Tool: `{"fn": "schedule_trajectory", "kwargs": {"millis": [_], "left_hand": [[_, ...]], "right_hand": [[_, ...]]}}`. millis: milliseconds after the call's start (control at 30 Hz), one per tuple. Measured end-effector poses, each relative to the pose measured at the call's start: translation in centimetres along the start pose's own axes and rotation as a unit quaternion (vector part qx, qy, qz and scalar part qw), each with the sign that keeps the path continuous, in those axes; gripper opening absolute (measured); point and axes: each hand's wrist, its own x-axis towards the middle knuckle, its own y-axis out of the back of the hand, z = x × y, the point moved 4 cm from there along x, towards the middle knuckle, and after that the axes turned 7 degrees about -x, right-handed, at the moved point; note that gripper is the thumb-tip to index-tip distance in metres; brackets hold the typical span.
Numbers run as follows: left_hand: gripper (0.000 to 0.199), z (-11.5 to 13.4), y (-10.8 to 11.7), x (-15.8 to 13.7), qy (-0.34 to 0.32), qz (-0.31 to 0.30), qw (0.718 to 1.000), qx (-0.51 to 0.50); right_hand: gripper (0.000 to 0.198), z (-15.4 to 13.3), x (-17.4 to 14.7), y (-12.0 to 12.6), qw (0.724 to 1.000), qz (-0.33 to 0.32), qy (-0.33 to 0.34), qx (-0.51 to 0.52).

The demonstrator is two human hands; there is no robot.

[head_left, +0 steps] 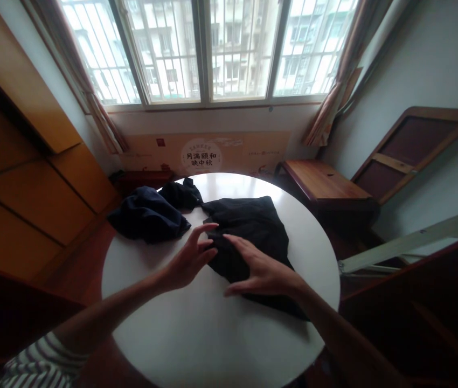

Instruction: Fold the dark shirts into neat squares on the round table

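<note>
Grip is spread apart on the left hand, at the edge of black cloth, and on the right hand, over this cloth lying on the white bench, though contact is hard to judge.

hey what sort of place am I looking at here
It looks like a room in a home, probably an apartment: clothes lie on a round white table, curtains frame the window, and a multi-storey building shows outside.
</note>
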Motion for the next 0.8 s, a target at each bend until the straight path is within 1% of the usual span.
{"fn": "schedule_trajectory", "kwargs": {"millis": [33, 67, 100, 133, 167, 200, 267, 300, 333, 367, 467, 567, 633, 700, 800], "left_hand": [[0.056, 0.4, -0.4, -0.4, -0.015, -0.029, 0.999, 0.019], [0.053, 0.6, -0.4, -0.6, -0.033, -0.058, 0.996, 0.051], [0.048, 0.6, -0.1, -0.6, -0.055, -0.081, 0.991, 0.096], [0.044, 0.4, 0.7, -0.4, -0.08, -0.091, 0.98, 0.155], [0.041, -0.1, 1.7, 0.0, -0.103, -0.089, 0.965, 0.224], [0.042, -0.9, 3.0, 0.6, -0.116, -0.079, 0.945, 0.297], [0.049, -3.0, 5.4, 2.0, -0.111, -0.053, 0.9, 0.419], [0.052, -4.3, 6.3, 2.8, -0.099, -0.046, 0.882, 0.458], [0.056, -5.5, 7.0, 3.4, -0.087, -0.045, 0.871, 0.482], [0.061, -6.6, 7.3, 4.1, -0.078, -0.048, 0.865, 0.493], [0.077, -9.0, 7.0, 6.0, -0.068, -0.05, 0.871, 0.484], [0.075, -10.2, 6.1, 8.2, -0.042, -0.023, 0.877, 0.478], [0.068, -10.6, 5.9, 9.6, -0.013, -0.014, 0.877, 0.479], [0.054, -10.7, 5.7, 10.7, -0.001, -0.028, 0.882, 0.47], [0.031, -9.7, 5.8, 11.1, -0.034, -0.053, 0.898, 0.436]], "right_hand": [[0.071, -0.8, -0.3, -0.6, 1.0, -0.018, -0.002, 0.01], [0.056, -1.0, -0.6, -0.7, 1.0, -0.011, -0.021, 0.019], [0.044, -0.6, -0.9, -0.6, 0.998, 0.013, -0.048, 0.032], [0.037, 0.3, -1.3, 0.0, 0.994, 0.048, -0.077, 0.055], [0.033, 1.6, -1.7, 0.7, 0.986, 0.093, -0.107, 0.088], [0.03, 3.2, -2.1, 1.7, 0.972, 0.145, -0.138, 0.127], [0.029, 7.0, -3.0, 3.7, 0.923, 0.25, -0.209, 0.204], [0.029, 8.8, -3.4, 4.6, 0.897, 0.287, -0.244, 0.232], [0.029, 10.4, -3.8, 5.3, 0.875, 0.313, -0.272, 0.249], [0.028, 11.7, -4.0, 5.9, 0.86, 0.327, -0.295, 0.257], [0.034, 14.1, -4.6, 6.9, 0.835, 0.341, -0.335, 0.271], [0.044, 14.9, -4.8, 7.1, 0.818, 0.333, -0.352, 0.309], [0.047, 14.9, -4.8, 7.2, 0.822, 0.323, -0.338, 0.324], [0.046, 14.5, -4.9, 7.5, 0.831, 0.313, -0.321, 0.329], [0.044, 13.5, -5.2, 8.5, 0.847, 0.299, -0.298, 0.323]]}}
